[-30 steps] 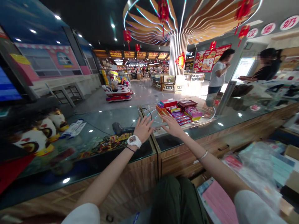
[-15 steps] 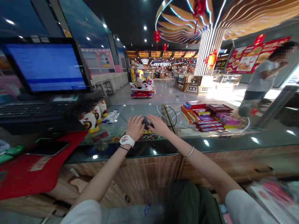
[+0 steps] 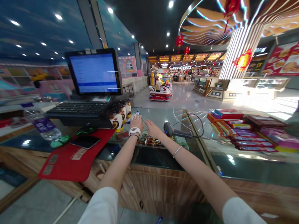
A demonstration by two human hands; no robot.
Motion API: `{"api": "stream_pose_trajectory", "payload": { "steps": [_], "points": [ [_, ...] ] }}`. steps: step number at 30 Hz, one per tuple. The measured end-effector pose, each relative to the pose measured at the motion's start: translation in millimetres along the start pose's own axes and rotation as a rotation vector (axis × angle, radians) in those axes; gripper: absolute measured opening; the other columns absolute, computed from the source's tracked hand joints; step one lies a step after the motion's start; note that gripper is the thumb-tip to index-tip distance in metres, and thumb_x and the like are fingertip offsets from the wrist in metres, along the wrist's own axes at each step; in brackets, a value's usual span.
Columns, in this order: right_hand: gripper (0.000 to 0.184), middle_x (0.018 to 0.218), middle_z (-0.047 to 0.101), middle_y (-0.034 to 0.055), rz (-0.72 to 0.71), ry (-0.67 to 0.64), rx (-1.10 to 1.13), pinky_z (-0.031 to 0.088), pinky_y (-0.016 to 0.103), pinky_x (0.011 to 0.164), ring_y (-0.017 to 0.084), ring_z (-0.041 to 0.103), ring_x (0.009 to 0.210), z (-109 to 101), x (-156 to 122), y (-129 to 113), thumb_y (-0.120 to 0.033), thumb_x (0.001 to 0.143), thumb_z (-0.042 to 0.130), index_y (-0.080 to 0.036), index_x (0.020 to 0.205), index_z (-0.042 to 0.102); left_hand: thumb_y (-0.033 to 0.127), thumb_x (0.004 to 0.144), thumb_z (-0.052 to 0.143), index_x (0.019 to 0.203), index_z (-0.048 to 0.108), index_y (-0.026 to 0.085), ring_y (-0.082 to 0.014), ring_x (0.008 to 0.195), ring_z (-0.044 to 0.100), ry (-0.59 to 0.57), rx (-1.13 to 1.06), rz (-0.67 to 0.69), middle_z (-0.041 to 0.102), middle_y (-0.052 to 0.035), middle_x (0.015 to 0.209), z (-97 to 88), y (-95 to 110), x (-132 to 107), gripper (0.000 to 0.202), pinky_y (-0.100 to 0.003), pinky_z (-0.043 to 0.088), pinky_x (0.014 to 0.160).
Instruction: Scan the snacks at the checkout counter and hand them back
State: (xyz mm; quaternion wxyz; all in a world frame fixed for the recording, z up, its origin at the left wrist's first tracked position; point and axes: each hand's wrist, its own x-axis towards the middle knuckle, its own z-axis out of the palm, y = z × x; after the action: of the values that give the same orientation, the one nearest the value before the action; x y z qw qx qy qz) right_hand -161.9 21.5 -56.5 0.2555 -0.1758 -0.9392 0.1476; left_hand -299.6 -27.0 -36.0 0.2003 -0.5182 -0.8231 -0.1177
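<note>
A black corded barcode scanner (image 3: pixel 174 130) is seen lying on the glass counter top (image 3: pixel 154 157), its head pointed left and its cord looped up and to the right. Just left of the scanner, the right hand (image 3: pixel 153 129) is held open and flat, with the fingers extended, nothing grasped and the scanner not touched. Further left of the scanner, the left hand (image 3: pixel 136 123) is also open, laid over a small white item (image 3: pixel 135 116) whose kind cannot be made out. Also left of the scanner are cat-printed jars (image 3: pixel 116 118), a keyboard (image 3: pixel 78 109), a monitor (image 3: pixel 94 72), a glowing mouse (image 3: pixel 86 130) and a smartphone (image 3: pixel 85 142) on a red mat (image 3: pixel 74 158). Boxed snacks (image 3: pixel 243 130) are piled to its right, and a children's ride (image 3: pixel 159 93) stands beyond it on the polished floor
</note>
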Motion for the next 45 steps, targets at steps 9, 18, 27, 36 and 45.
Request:
{"api": "stream_pose_trajectory", "payload": {
  "steps": [9,18,27,36,45],
  "points": [
    [0.062,0.166,0.016,0.0130,0.259,-0.217,-0.047,0.029,0.051,0.119,0.028,0.018,0.153,15,38,-5,-0.014,0.098,0.037,-0.017,0.157,0.023,0.044,0.092,0.049,0.144,0.048,0.016,-0.0348,0.146,0.033,-0.080,-0.029,-0.068,0.042,-0.0165,0.155,24.7,-28,34,0.059,-0.052,0.021,0.121],
    [0.058,0.165,0.019,0.0139,0.353,-0.206,-0.096,0.021,0.054,0.121,0.028,0.021,0.152,36,46,-7,-0.023,0.102,0.030,-0.016,0.158,0.019,0.056,0.093,0.043,0.154,0.034,0.021,-0.0382,0.149,0.024,-0.283,-0.131,-0.230,0.026,-0.0141,0.163,43.2,-42,52,0.071,-0.056,0.020,0.120],
    [0.062,0.163,0.022,0.0191,0.332,-0.071,-0.043,0.030,0.051,0.119,0.029,0.021,0.152,40,45,7,-0.014,0.096,0.035,-0.007,0.156,0.023,0.040,0.100,0.033,0.153,0.036,0.021,-0.0333,0.143,0.039,-0.315,-0.052,-0.086,0.037,-0.0141,0.158,31.6,-33,25,0.056,-0.051,0.031,0.117],
    [0.070,0.159,0.029,0.0245,0.099,-0.018,-0.028,0.029,0.053,0.120,0.027,0.021,0.152,19,2,11,-0.001,0.082,0.035,-0.001,0.153,0.030,0.047,0.101,0.036,0.152,0.036,0.028,-0.0279,0.142,0.042,-0.299,-0.105,0.270,0.040,-0.0093,0.158,-2.3,-38,-73,0.055,-0.046,0.032,0.118],
    [0.058,0.156,0.040,0.0161,0.054,-0.201,-0.057,0.029,0.055,0.118,0.027,0.035,0.147,-22,-54,-5,-0.012,0.094,0.047,-0.017,0.151,0.039,0.047,0.096,0.050,0.144,0.048,0.032,-0.0248,0.141,0.043,-0.356,-0.269,0.385,0.049,-0.0044,0.152,-49.0,-57,-102,0.050,-0.049,0.024,0.120]
  ]
}}
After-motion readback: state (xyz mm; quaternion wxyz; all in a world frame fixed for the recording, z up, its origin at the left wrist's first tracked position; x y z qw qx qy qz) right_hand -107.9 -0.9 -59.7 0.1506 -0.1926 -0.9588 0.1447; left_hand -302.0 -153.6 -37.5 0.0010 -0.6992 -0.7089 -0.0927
